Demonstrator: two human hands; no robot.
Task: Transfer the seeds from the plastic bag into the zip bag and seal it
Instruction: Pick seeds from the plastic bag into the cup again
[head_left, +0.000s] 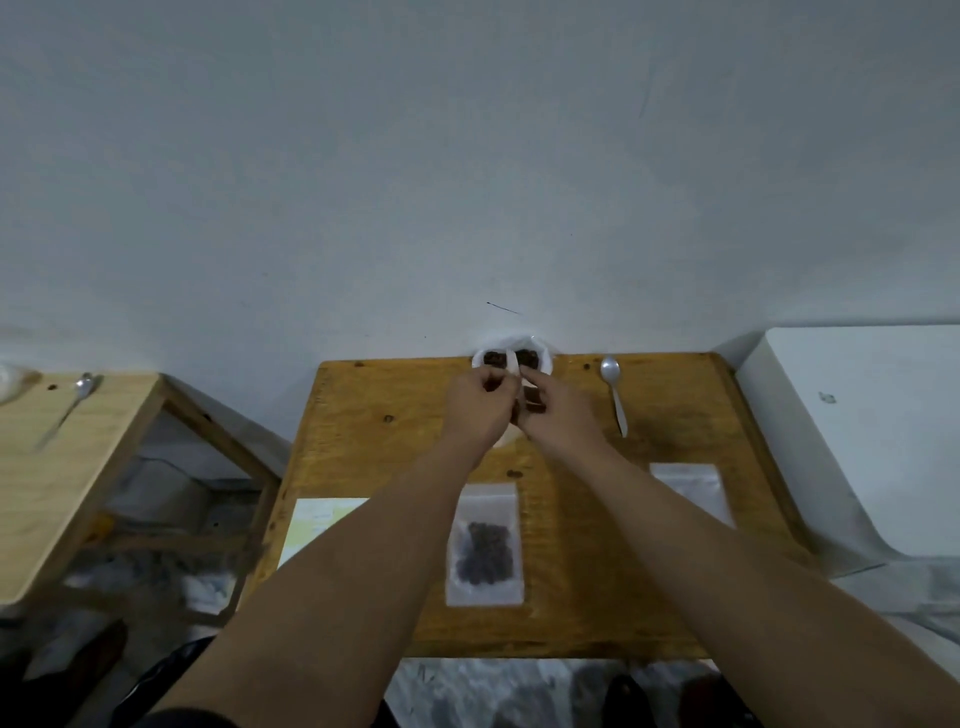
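Note:
A white plastic bag (540, 358) with dark seeds in it stands at the far edge of the wooden table (374, 426), against the wall. In front of it my left hand (480, 410) and my right hand (553, 415) each pinch the top of a small clear zip bag (519, 384) with dark seeds inside; my hands hide most of it. Nearer to me a second zip bag (485, 545) lies flat between my forearms, holding a heap of dark seeds. An empty zip bag (688, 491) lies to the right.
A metal spoon (613, 392) lies at the table's far right. A white paper sheet (317, 525) lies at the left front. A second wooden table (57, 467) with another spoon (72, 400) stands to the left. A white box (862, 426) stands at the right.

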